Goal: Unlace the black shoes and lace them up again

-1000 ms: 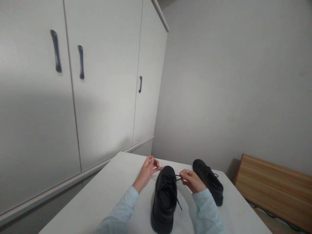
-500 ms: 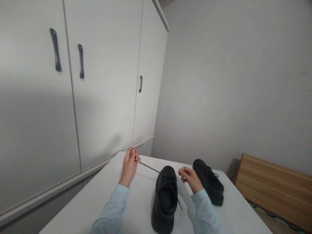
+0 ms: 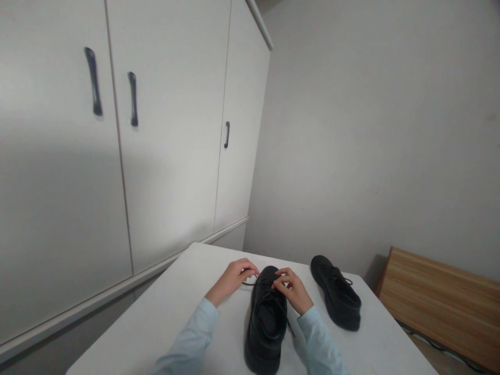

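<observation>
A black lace-up shoe rests on the white table, its toe pointing away from me. At the left of its toe, my left hand pinches a black shoelace, which curves in a slack loop beside the shoe. My right hand is at the right side of the lacing, thumb and fingers curled together over it; whether a lace lies between the fingertips is too small to make out. Another lace end hangs down the shoe's right side, partly behind my right sleeve.
A second black shoe stands to the right on the same table. White cupboard doors with dark handles rise along the left. Against the grey wall at the right is a wood-grain board or cabinet, with a cable below it.
My left hand has come right and down from the table's far edge to the shoe's toe, so the taut lace has gone slack. My right hand has moved left onto the lacing.
</observation>
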Demonstrator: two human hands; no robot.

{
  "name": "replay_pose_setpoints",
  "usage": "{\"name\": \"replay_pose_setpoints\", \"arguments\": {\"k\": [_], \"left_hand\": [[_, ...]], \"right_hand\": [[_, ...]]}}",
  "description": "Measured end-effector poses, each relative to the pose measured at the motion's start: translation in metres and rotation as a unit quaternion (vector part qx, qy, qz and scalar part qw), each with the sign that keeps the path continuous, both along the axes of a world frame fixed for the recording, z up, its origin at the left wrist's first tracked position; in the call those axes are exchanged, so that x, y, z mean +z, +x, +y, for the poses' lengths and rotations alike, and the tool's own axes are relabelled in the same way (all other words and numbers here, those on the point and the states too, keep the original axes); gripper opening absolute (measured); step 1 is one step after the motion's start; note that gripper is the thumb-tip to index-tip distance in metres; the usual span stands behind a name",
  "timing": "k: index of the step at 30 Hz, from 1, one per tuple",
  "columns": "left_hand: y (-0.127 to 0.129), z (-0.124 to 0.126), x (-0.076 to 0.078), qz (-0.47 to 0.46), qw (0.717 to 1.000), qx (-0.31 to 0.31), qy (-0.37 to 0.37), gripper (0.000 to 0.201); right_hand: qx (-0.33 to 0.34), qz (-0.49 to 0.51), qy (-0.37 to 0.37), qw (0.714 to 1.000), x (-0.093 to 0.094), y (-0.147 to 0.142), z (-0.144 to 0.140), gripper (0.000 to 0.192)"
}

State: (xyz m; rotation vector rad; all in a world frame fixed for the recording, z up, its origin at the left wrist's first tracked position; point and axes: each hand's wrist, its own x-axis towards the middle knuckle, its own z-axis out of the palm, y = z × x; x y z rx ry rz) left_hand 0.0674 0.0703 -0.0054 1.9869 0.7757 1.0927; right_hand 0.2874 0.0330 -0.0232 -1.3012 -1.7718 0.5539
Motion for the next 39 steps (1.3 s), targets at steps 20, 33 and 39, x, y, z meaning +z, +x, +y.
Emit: {"name": "replay_pose_setpoints", "arguments": {"k": [20, 33, 39], "left_hand": [[0.014, -0.004, -0.011, 0.13, 0.991, -0.007, 0.025, 0.013], [0.016, 0.0, -0.017, 0.126, 0.99, 0.009, 0.059, 0.012], [0.018, 0.002, -0.022, 0.1, 0.995, 0.006, 0.013, 0.016]], "right_hand": [[0.019, -0.034, -0.023, 0.999, -0.007, 0.0, 0.004, 0.02], [0.01, -0.041, -0.029, 0.999, -0.01, -0.004, 0.003, 0.021], [0.004, -0.049, -0.046, 0.998, -0.01, -0.005, 0.002, 0.02]]}}
